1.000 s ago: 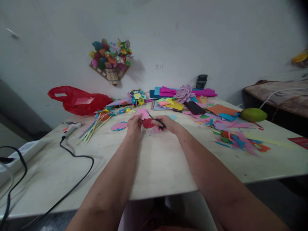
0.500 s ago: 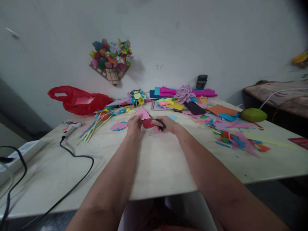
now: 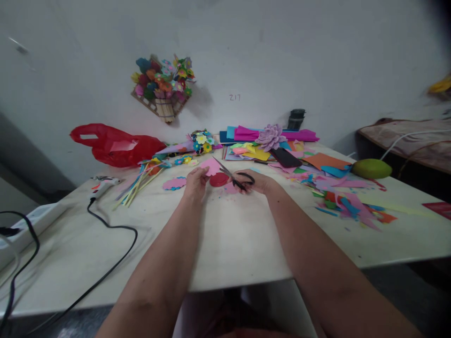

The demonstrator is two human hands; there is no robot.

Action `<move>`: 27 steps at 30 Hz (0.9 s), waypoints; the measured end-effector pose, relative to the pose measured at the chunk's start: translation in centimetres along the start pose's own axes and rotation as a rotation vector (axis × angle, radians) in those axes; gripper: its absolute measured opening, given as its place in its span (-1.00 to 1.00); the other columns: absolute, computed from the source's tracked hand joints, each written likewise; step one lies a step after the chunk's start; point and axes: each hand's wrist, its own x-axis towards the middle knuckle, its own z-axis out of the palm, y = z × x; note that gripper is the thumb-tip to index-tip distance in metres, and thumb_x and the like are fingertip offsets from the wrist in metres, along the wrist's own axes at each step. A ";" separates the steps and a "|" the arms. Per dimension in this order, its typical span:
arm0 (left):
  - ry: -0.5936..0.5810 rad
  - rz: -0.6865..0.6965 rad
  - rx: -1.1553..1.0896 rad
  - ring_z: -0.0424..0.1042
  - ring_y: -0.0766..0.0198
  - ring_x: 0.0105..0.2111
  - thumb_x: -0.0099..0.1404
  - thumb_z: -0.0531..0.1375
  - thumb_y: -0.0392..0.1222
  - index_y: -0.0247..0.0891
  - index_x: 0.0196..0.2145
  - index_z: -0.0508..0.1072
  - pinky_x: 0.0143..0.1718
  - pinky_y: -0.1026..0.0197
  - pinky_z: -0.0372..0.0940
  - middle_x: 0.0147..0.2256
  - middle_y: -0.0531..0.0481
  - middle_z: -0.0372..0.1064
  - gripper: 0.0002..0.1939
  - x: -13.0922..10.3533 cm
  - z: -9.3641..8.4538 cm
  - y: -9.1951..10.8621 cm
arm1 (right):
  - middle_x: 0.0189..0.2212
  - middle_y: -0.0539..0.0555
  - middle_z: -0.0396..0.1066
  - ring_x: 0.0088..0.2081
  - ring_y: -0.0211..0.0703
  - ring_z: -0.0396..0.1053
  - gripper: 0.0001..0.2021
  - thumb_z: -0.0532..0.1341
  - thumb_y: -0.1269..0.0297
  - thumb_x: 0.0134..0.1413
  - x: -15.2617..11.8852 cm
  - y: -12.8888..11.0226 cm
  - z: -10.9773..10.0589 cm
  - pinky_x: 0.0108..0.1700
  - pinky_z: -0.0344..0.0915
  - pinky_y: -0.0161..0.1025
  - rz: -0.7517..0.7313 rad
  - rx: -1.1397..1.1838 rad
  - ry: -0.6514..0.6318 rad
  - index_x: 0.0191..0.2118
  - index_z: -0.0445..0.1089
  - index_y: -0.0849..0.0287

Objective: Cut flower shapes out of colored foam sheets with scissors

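Since the earlier frame, the right hand (image 3: 260, 181) has shifted slightly to the right, and the handles of the scissors (image 3: 233, 177) have spread; the blades now stand apart. The two hands are separate from each other. The left hand (image 3: 196, 183) pinches the pink sheet (image 3: 212, 165) between thumb and fingers. The right hand grips the scissors by the black handles, blades directed up and left toward the sheet. Whether a blade contacts the sheet cannot be determined.

Between the hands, the red disc (image 3: 219, 179) lies near the table's middle. A pink piece (image 3: 230, 188) lies partly under the scissors. Left of the left hand is a scalloped pink disc (image 3: 172, 184) with blue edging. Further left: thin strips (image 3: 136, 191), then a white glue gun (image 3: 104, 189) with black cord. Behind the strips: a red plastic bag (image 3: 105, 152). Right of the right hand: a dark flat object (image 3: 284, 158), coloured scraps (image 3: 357, 210) and a green oval object (image 3: 371, 168).
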 end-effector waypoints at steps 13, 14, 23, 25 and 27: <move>-0.096 -0.073 0.042 0.34 0.38 -0.59 -0.15 0.31 -0.41 -0.29 -0.64 0.37 -0.50 0.32 0.28 -0.60 0.04 0.34 -0.84 -0.2 -0.4 0.0 | -0.67 -0.05 0.31 -0.72 -0.43 0.14 -0.77 0.26 0.19 -0.07 -1.2 -0.3 -2.2 -0.72 -0.07 -0.42 0.076 -0.107 -0.085 -0.45 0.33 0.28; -0.102 -0.076 0.050 0.34 0.38 -0.59 -0.15 0.31 -0.41 -0.29 -0.65 0.38 -0.51 0.32 0.28 -0.60 0.04 0.35 -0.84 -0.2 -0.4 0.0 | -0.68 -0.06 0.31 -0.72 -0.43 0.13 -0.78 0.26 0.20 -0.08 -1.2 -0.2 -2.3 -0.72 -0.07 -0.42 0.086 -0.115 -0.088 -0.47 0.33 0.28; -0.099 -0.194 0.087 0.35 0.34 -0.58 -0.14 0.24 -0.46 -0.30 -0.60 0.39 -0.54 0.31 0.25 -0.56 0.00 0.39 -0.86 -0.2 -0.3 0.2 | -0.72 -0.08 0.29 -0.74 -0.42 0.11 -0.88 0.26 0.32 -0.13 -1.5 -0.7 -2.2 -0.70 -0.01 -0.41 0.155 -0.145 -0.123 -0.46 0.37 0.27; -0.096 -0.205 0.090 0.33 0.33 -0.60 -0.14 0.22 -0.47 -0.29 -0.60 0.37 -0.55 0.29 0.25 -0.59 0.02 0.36 -0.86 -0.3 -0.2 0.2 | -0.72 -0.09 0.29 -0.74 -0.43 0.11 -0.87 0.27 0.30 -0.15 -1.5 -0.8 -2.1 -0.70 0.00 -0.42 0.152 -0.153 -0.138 -0.48 0.37 0.26; -0.086 -0.210 0.093 0.30 0.35 -0.64 -0.14 0.21 -0.48 -0.29 -0.63 0.36 -0.57 0.29 0.23 -0.63 0.06 0.31 -0.85 -0.3 -0.2 0.2 | -0.71 -0.08 0.31 -0.73 -0.43 0.12 -0.85 0.29 0.28 -0.15 -1.5 -0.9 -2.1 -0.69 0.01 -0.42 0.155 -0.162 -0.144 -0.48 0.37 0.26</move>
